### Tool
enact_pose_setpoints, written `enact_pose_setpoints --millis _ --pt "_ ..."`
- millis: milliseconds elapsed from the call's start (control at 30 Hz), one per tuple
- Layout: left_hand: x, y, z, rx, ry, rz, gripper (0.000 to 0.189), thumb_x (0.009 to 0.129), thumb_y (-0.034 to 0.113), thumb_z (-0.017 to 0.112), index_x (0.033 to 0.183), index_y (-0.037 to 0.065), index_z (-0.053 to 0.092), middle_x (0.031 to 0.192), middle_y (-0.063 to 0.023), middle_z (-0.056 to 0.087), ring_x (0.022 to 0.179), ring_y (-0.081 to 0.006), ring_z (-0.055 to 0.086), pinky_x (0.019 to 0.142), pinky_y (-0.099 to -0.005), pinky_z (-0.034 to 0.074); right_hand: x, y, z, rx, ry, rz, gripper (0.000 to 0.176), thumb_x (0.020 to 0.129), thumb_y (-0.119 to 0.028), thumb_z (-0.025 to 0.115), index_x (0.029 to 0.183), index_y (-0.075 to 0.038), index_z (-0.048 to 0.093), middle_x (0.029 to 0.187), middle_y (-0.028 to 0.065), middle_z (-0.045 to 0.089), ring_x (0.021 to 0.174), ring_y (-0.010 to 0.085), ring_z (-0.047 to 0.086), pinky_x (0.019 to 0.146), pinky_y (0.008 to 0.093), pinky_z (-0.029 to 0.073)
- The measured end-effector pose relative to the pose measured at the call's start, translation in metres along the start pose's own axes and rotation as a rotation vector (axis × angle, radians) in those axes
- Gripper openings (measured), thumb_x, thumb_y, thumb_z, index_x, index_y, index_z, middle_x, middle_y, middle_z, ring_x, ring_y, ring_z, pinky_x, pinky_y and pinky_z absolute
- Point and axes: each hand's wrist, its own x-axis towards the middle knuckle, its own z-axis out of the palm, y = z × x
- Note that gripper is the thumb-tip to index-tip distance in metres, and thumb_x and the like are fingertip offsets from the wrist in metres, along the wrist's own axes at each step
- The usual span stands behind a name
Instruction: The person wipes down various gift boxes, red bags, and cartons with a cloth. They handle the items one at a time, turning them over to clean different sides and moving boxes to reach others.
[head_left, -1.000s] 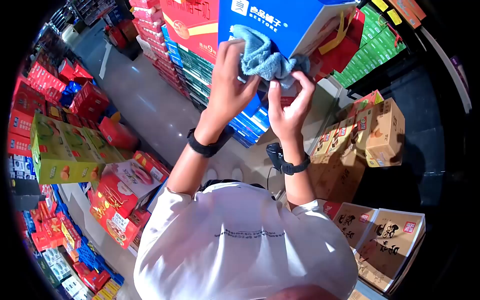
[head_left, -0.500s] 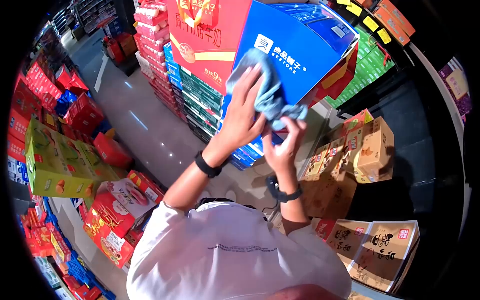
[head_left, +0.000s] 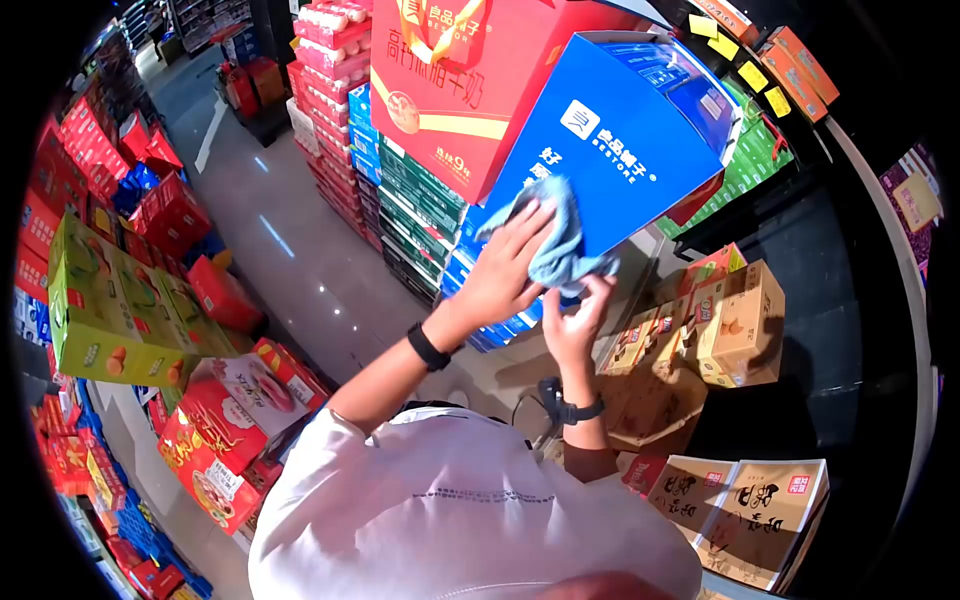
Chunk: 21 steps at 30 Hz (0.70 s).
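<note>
Head view: the light-blue cloth (head_left: 556, 240) lies bunched against the lower part of a blue box (head_left: 628, 135) with white lettering. The left hand (head_left: 503, 272) is laid over it, fingers extended and slightly parted—pressing the cloth rather than gripping it. The right hand (head_left: 575, 322) has its fingers closed on the cloth's lower end. A red box (head_left: 440, 90) stands just beside the blue one, above stacked green cartons (head_left: 418, 205).

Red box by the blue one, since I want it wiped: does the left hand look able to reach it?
Probably; the red box looks close to the left hand, and nothing visible blocks the way.
</note>
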Motion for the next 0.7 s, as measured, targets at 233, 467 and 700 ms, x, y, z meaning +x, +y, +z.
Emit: enact_pose_setpoints --millis 233,467,700 --pt "-0.071 -0.017 0.028 -0.032 -0.036 -0.214 0.08 0.076 0.009 0.071 0.148 0.001 0.037 0.152 -0.0245 0.035 0.138 -0.0438 0.038 0.114 -0.0492 0.034 -0.027 0.0 0.007 -0.057 -0.112 0.06 0.033 0.083 -0.002 0.071 0.109 -0.003 0.051 0.111 0.0213 0.053 0.104 0.0402 0.053 0.091 0.0492 0.043" --pt "0.011 0.022 -0.016 -0.222 0.061 -0.157 0.053 0.081 0.008 0.069 0.13 -0.003 0.051 0.129 -0.0216 0.049 0.111 -0.0391 0.057 0.091 -0.0421 0.05 0.042 -0.023 -0.02 -0.057 0.05 -0.078 0.036 0.083 -0.008 0.074 0.109 -0.002 0.05 0.107 0.0153 0.049 0.098 0.0313 0.053 0.086 0.042 0.044" --pt "0.069 0.038 -0.043 -0.134 0.171 0.025 0.058 0.079 0.008 0.068 0.133 -0.001 0.05 0.132 -0.0207 0.048 0.122 -0.0393 0.05 0.101 -0.0433 0.045 0.073 -0.018 -0.027 0.053 0.076 -0.075 0.035 0.083 -0.002 0.075 0.099 -0.002 0.043 0.098 0.0065 0.041 0.088 0.0158 0.045 0.083 0.0299 0.042"
